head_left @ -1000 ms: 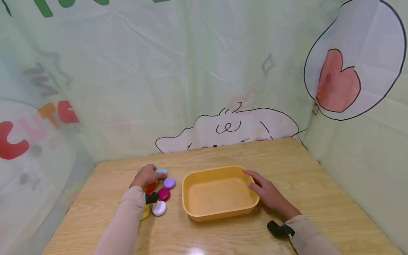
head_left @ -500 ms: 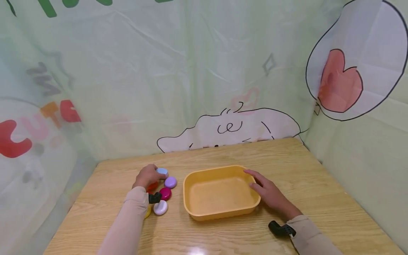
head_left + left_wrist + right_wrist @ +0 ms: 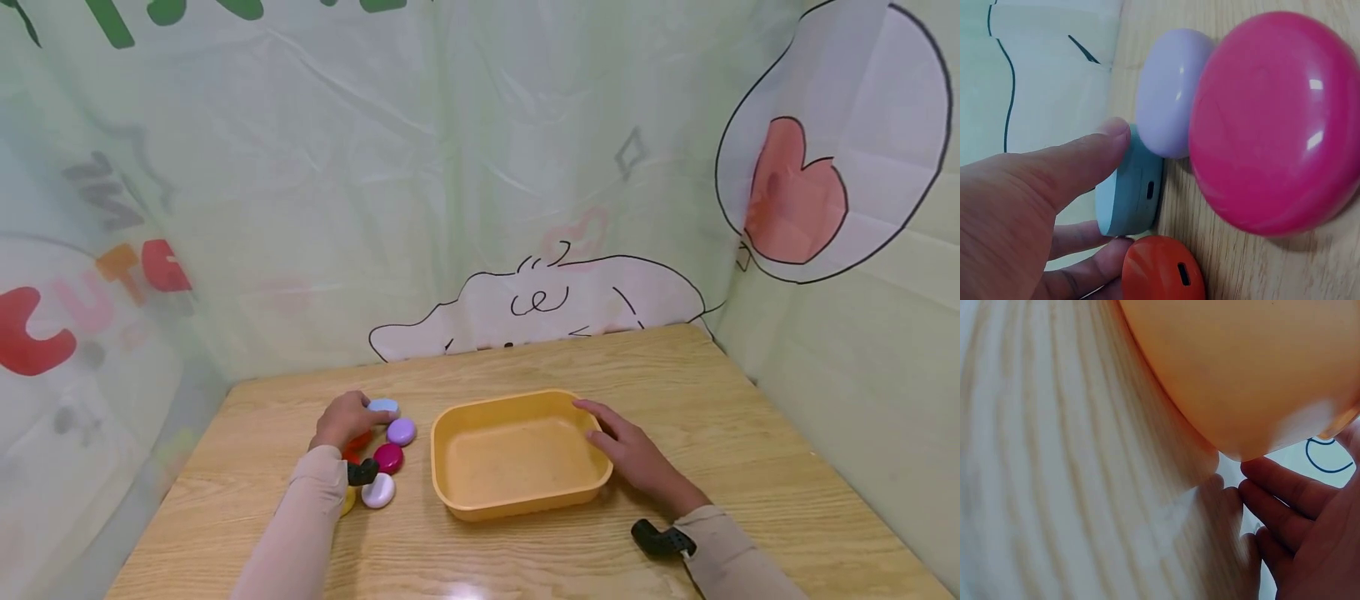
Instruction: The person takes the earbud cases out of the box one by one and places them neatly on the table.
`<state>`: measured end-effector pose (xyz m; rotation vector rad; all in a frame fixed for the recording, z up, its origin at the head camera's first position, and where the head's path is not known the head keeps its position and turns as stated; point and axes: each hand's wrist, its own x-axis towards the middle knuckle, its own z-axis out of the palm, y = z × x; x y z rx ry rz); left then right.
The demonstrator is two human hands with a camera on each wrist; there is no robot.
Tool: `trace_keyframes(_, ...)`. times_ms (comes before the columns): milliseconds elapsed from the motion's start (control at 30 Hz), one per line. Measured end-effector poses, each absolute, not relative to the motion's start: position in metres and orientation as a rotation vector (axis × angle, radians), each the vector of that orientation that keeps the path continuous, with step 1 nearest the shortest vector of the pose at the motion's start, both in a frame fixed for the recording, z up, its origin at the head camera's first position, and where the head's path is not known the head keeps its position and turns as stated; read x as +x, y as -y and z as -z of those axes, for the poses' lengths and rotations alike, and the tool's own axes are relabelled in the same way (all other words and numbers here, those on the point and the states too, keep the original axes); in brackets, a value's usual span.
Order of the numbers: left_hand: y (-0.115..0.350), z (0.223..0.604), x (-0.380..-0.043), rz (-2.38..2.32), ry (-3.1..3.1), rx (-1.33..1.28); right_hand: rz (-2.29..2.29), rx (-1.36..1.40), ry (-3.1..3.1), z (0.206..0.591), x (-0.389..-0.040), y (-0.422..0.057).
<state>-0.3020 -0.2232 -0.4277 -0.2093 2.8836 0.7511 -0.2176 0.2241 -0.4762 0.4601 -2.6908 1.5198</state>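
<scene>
My left hand pinches a light-blue earbud case between thumb and fingers, at the far end of a loose group of rounded cases. A small port shows on its side in the left wrist view. Touching or close by are a lilac case and an orange-red case, partly under the hand. Nearer lie a magenta case, a white case and a yellow case, mostly behind the wrist. My right hand holds the right end of a yellow-orange plastic tray, thumb at the rim, fingers against the outer wall.
Everything stands on a wooden table. A printed curtain hangs along the table's back and sides. Each wrist carries a black camera strap. The tray stands right of the cases.
The light-blue case looks slightly more tilted in my left fingers than half a second ago. The right hand and tray keep their places; the head view has shifted slightly.
</scene>
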Motion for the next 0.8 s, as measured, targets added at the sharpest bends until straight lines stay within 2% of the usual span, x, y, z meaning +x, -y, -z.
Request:
trace_keyframes(500,0.252,0.428,-0.291,-1.013,-2.872,-0.236,-1.53,0.493,2.664,0.476,-0.221,-0.223)
trace_keyframes(800,0.262,0.43,-0.276,-1.02,-2.931,-0.224,-1.556,0.324,2.66,0.47,-0.218,-0.228)
